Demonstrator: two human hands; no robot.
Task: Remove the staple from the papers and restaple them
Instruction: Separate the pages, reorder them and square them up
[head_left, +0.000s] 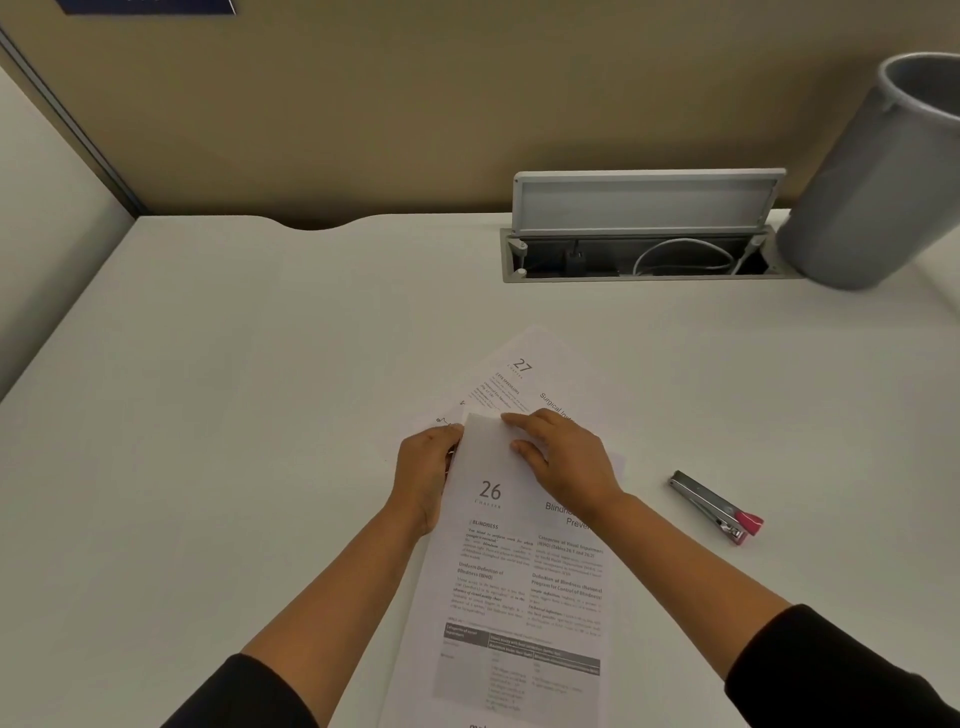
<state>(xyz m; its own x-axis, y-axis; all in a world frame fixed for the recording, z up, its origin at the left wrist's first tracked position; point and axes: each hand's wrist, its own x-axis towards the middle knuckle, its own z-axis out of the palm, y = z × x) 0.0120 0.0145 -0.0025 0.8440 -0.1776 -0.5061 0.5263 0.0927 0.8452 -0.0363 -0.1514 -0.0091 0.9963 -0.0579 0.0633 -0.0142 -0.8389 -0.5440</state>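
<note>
Left hand (423, 470) fingers pinch top-left corner of white printed papers (519, 582) on white desk (260, 364); right hand (566, 457) flat, fingers extended. Risk: corner tearing if staple yanked.

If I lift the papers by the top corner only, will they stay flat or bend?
The papers look thin, so they would probably droop. The sheets already lie fanned apart, so loose ones may slide. The left hand and right hand press near the top edge.
</note>
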